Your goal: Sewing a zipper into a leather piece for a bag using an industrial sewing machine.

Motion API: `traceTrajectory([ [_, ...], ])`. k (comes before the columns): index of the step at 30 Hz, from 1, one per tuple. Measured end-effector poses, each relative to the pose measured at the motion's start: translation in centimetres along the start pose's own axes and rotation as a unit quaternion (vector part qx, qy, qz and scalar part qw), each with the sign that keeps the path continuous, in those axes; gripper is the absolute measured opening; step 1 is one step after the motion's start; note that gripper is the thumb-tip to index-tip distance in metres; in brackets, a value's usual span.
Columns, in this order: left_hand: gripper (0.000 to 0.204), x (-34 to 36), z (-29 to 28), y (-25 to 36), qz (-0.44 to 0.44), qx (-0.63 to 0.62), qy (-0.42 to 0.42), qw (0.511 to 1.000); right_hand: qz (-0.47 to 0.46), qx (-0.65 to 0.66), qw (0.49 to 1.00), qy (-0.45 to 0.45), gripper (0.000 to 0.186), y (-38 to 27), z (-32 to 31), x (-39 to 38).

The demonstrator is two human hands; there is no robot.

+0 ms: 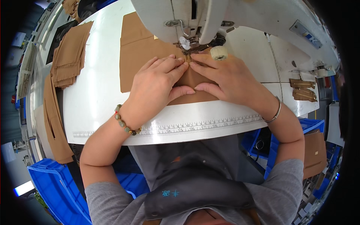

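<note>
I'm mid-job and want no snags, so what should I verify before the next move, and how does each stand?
1. Left hand on the brown fabric: ok.
2. Right hand on the same fabric: ok.
3. Fingertips well clear of the presser foot area: not ok, they look close.
4. Needle height at the sewing machine: cannot tell.
5. Beaded bracelet away from the presser foot: ok.
6. Stacked brown pieces apart from this fabric: ok.

The hands hid part of the brown fabric beneath them; the top edge cut off the white sewing machine.
</note>
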State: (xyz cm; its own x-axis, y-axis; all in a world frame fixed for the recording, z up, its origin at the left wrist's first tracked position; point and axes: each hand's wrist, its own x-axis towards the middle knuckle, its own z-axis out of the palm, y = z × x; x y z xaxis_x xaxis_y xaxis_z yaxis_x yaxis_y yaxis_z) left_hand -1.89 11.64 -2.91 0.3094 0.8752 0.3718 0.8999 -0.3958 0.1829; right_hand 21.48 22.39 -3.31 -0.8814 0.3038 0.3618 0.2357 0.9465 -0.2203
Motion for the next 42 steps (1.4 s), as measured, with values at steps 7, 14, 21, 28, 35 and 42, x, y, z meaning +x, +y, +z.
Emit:
traceTrajectory([
  [7,0.065,0.2,0.1,-0.3,-0.004,0.020,-0.005,1.000,0.001,0.006,1.000,0.005,0.053,0.4,0.3,0.1],
  [14,0.065,0.2,0.3,-0.5,-0.009,0.023,-0.009,1.000,-0.004,-0.008,1.000,0.016,0.055,0.8,0.6,0.2],
  [21,0.064,-0.1,0.6,-0.2,-0.018,0.036,0.002,0.999,0.132,0.299,0.944,0.033,0.042,1.4,0.6,0.0],
  [28,0.062,-0.5,0.4,0.5,-0.017,0.054,-0.007,0.998,0.177,0.424,0.888,0.018,0.037,2.6,-0.6,0.3],
  [35,0.060,-0.5,0.4,0.5,-0.011,0.045,-0.004,0.999,0.023,-0.030,0.999,0.032,0.047,0.2,0.8,-0.4],
  [42,0.057,0.2,0.7,-0.1,-0.017,0.016,0.000,1.000,0.024,-0.037,0.998,0.040,0.043,0.8,1.2,0.0],
])
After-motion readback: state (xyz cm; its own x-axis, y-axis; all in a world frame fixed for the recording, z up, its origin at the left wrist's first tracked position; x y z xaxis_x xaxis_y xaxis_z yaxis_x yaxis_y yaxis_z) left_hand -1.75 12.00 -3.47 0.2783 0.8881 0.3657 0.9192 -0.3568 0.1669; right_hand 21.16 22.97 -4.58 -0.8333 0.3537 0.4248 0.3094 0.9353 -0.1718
